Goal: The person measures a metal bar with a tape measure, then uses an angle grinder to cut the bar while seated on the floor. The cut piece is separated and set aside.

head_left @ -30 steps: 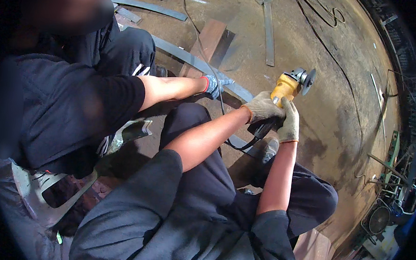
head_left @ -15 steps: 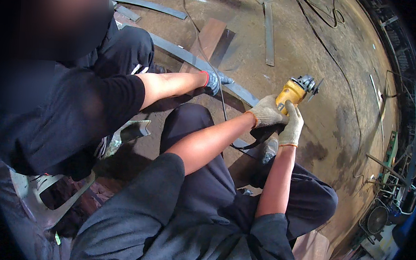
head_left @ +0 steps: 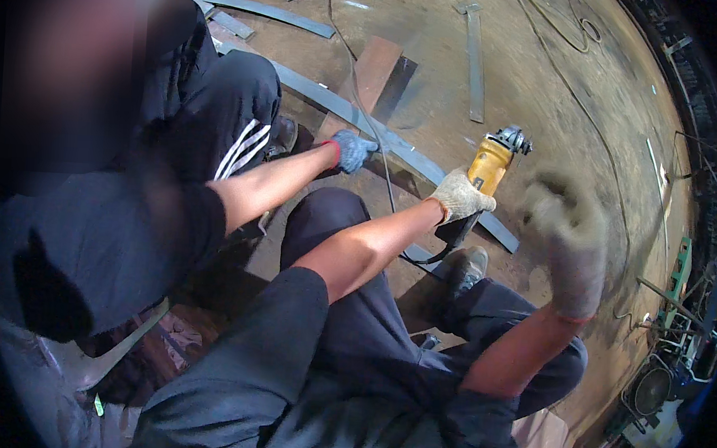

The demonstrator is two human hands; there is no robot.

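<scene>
Left hand (head_left: 460, 196), in a pale knit glove, was closed around the rear body of the yellow angle grinder (head_left: 489, 167); the grinder's head pointed away from the person, just above the long curved steel strip (head_left: 356, 116) lying on the dirt floor (head_left: 544, 80). Right hand (head_left: 566, 243), also gloved, was raised clear of the grinder and motion-blurred; whether its fingers were spread or curled could not be told. A co-worker's hand (head_left: 351, 150) in a blue glove pressed down on the strip, near a wooden plank (head_left: 371, 70).
</scene>
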